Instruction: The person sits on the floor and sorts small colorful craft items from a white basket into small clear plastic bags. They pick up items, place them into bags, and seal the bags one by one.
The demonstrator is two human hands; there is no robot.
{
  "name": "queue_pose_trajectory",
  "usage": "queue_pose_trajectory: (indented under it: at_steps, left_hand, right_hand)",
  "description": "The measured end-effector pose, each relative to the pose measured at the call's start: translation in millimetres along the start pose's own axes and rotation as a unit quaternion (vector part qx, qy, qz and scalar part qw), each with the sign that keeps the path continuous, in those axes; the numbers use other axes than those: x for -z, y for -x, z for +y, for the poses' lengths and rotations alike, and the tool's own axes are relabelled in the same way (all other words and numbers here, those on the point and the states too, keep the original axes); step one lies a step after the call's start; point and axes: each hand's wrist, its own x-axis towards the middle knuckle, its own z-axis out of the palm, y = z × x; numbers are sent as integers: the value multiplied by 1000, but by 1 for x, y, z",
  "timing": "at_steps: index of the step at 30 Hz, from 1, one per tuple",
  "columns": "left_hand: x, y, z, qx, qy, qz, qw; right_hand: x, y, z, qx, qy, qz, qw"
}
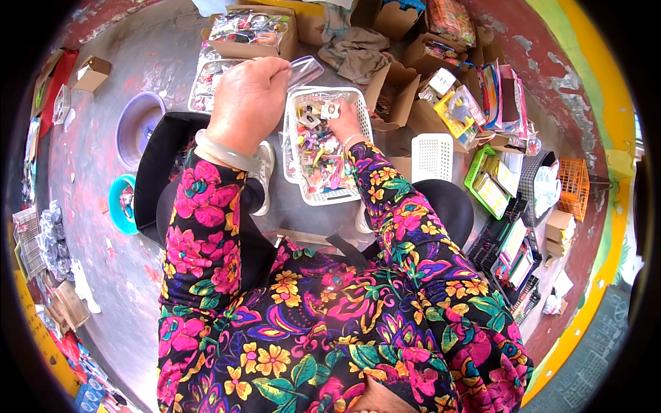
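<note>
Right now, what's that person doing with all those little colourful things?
A person in a flowery top sits on the floor. The left hand holds up a small clear bag. The right hand reaches into a white basket full of small colourful trinkets. Boxes of more packets sit around.

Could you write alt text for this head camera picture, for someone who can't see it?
Seen from above, a person in a bright floral top holds a clear plastic bag in the left hand while the right hand reaches into a white basket of small colourful items. Cardboard boxes and more baskets crowd the floor around.
</note>
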Motion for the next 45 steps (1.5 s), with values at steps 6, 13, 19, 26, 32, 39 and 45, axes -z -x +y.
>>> queue_pose_trajectory:
  at_steps: [6, 13, 19, 26, 32, 39, 45]
  left_hand:
    - [-2, 2, -1, -1, -4, -16, 1000]
    - [-5, -1, 4, -6, 13, -24, 1000]
    - [-7, -1, 1, -11, 3, -27, 1000]
    - [-12, -3, 3, -22, 6, -29, 999]
    - [-10, 0, 2, -34, 5, -26, 999]
    - [-11, -1, 4, -15, -1, -34, 999]
    - [-18, -4, 5, -37, 21, -27, 999]
  right_hand:
    - [20, -5, -16, -36, 140, -202, 969]
    - [12, 8, -20, -85, 143, -224, 960]
    - [11, 32, -27, -28, 137, -376, 916]
    - [5, 53, -38, 42, 217, -458, 861]
    - [27, 32, -32, -72, 131, -227, 962]
    - [19, 58, -41, 5, 183, -249, 951]
    - [-4, 87, -51, -21, 151, -240, 959]
